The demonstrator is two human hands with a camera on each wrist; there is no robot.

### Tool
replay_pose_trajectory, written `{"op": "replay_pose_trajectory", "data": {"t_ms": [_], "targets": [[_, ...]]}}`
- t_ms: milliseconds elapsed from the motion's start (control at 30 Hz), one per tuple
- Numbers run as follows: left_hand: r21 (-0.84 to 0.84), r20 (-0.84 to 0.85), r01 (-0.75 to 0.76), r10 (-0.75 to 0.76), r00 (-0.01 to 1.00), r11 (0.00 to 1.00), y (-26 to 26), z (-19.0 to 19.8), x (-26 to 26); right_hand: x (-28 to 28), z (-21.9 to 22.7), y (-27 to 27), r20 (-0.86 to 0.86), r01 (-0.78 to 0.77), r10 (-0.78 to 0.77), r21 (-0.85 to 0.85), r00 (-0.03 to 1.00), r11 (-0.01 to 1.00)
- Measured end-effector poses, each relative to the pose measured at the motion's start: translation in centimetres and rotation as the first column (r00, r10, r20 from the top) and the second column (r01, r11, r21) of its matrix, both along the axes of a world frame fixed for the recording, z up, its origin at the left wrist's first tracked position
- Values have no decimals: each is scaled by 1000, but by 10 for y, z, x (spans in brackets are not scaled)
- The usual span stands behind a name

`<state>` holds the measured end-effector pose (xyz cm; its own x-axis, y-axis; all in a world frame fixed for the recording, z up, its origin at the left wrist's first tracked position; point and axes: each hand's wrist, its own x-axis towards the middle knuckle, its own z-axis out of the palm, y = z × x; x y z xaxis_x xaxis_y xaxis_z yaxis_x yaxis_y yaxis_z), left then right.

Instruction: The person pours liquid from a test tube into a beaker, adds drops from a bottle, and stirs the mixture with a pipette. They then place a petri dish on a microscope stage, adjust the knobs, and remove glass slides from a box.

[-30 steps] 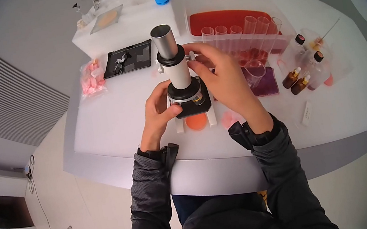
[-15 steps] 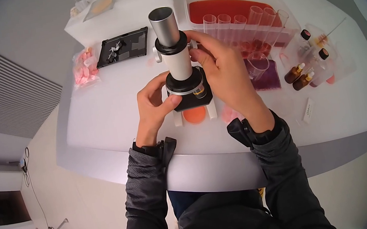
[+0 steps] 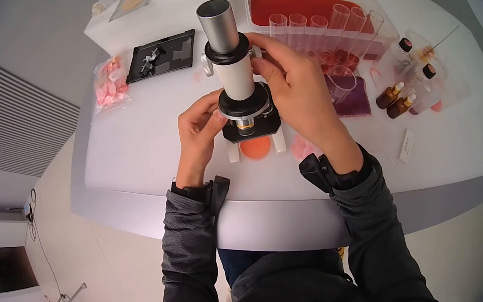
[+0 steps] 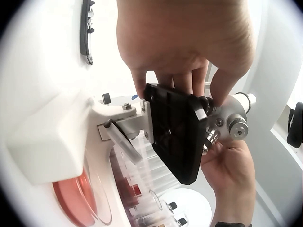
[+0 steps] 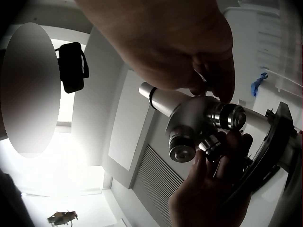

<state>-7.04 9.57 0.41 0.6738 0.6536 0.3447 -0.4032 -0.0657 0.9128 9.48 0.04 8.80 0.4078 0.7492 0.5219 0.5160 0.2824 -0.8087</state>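
A white and silver microscope (image 3: 237,82) stands upright on the table in front of the person. Beneath its black collar, the left hand (image 3: 196,136) pinches a silver objective lens (image 5: 211,147) between thumb and fingers. Two other objectives flank that lens in the right wrist view. One objective with a yellow ring (image 3: 245,126) faces the person over the black square stage (image 4: 173,132). On the tube's right side, the right hand (image 3: 298,88) holds the focus knob (image 3: 255,51), its other fingers partly hidden behind the tube. An orange-red petri dish (image 3: 256,149) lies between the microscope's feet.
To the right are test tubes (image 3: 319,28), a beaker (image 3: 343,84), brown dropper bottles (image 3: 389,94) and a tub of red liquid (image 3: 319,4). A black tray (image 3: 162,56) and a bag of pink pieces (image 3: 111,83) lie at the back left.
The yellow-ringed objective has swung from the right to the front middle as the nosepiece turned under the left hand. The right hand stays at the knob. The head view has shifted slightly.
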Motion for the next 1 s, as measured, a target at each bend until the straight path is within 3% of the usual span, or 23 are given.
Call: {"op": "replay_pose_trajectory", "data": {"t_ms": [333,1000], "targets": [[89,-25,-232,235,972,969,-8,-10,12,0,0,0,39,6,-6,11,999,1000],[36,-49,-240,242,969,970,-12,-6,15,-1,0,0,67,33,-34,10,997,999]]}}
